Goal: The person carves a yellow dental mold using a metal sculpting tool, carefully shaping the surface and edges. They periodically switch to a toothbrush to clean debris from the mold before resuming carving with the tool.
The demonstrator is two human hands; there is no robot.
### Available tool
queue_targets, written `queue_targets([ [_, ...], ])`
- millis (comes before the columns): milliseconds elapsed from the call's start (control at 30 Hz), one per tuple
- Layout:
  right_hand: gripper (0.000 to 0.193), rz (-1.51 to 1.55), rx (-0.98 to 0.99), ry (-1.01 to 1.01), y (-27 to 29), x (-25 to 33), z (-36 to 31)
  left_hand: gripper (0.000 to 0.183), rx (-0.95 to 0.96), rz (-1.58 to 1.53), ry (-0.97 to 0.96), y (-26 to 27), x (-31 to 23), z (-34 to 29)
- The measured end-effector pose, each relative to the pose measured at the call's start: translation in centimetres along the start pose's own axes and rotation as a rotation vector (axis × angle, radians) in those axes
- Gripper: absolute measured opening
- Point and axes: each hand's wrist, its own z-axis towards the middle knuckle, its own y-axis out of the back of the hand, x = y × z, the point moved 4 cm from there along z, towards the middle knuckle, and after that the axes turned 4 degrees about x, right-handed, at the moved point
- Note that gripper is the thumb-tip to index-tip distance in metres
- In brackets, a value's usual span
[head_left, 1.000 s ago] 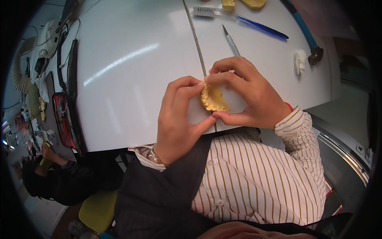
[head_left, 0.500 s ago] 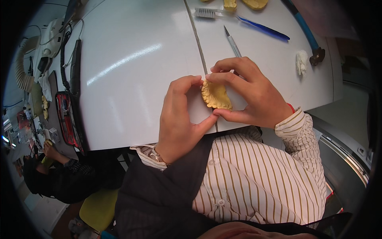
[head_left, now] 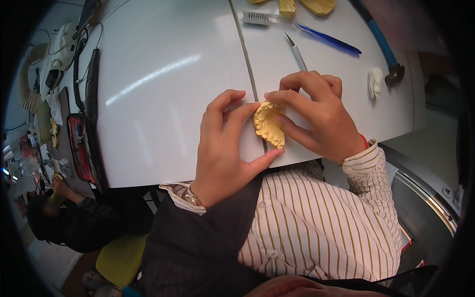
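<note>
A yellow plaster dental cast (head_left: 267,123) with a curved row of teeth is held above the near edge of the white table (head_left: 163,123). My left hand (head_left: 225,151) spans its left side, forefinger at the upper end and thumb at the lower end. From the right, my right hand (head_left: 321,116) pinches the cast, fingers over its top and thumb against the inner side. Just beyond the right hand lies a craft knife (head_left: 296,52), its blade pointing away. The palm-side fingers of the right hand are partly hidden.
Farther back lie a toothbrush (head_left: 316,35) with a blue handle, yellow plaster pieces (head_left: 317,5), a hammer (head_left: 381,39) and crumpled tissue (head_left: 374,83). On the left are a red-and-black tool case (head_left: 83,148) and a black handpiece (head_left: 92,81). Another person's hand (head_left: 62,188) shows at the lower left.
The cast has turned and shifted slightly right and nearer. My right thumb has moved from the lower edge to the inner side. The left hand's fingers have spread.
</note>
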Motion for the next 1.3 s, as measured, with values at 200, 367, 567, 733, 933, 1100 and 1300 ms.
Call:
queue_targets([
  [200,0.025,0.048,-0.020,-0.030,0.3,-0.2,-0.1,0.070,0.094,0.041,-0.034,0.1,-0.3,0.2],
  [367,0.033,0.122,-0.129,0.039,0.8,-0.4,0.0,0.066,0.060,-0.035,-0.110,0.4,-0.4,0.0],
  [567,0.041,0.171,-0.148,0.022,0.9,-0.4,0.1,0.066,-0.074,-0.204,-0.044,-0.1,0.2,-0.2],
  [733,0.039,0.136,-0.125,0.011,0.8,-0.5,0.0,0.064,-0.057,-0.181,-0.038,0.0,0.0,-0.1],
  [933,0.036,0.138,-0.111,-0.047,0.8,-0.6,-0.1,0.061,-0.024,-0.069,-0.078,0.3,-0.5,0.3],
  [1100,0.036,0.086,-0.095,-0.031,0.7,-0.6,-0.1,0.053,0.041,0.002,-0.038,0.5,-0.7,0.4],
  [1300,0.038,0.018,-0.091,0.001,0.8,-0.4,0.0,0.054,0.037,0.026,-0.035,0.4,-0.7,0.4],
])
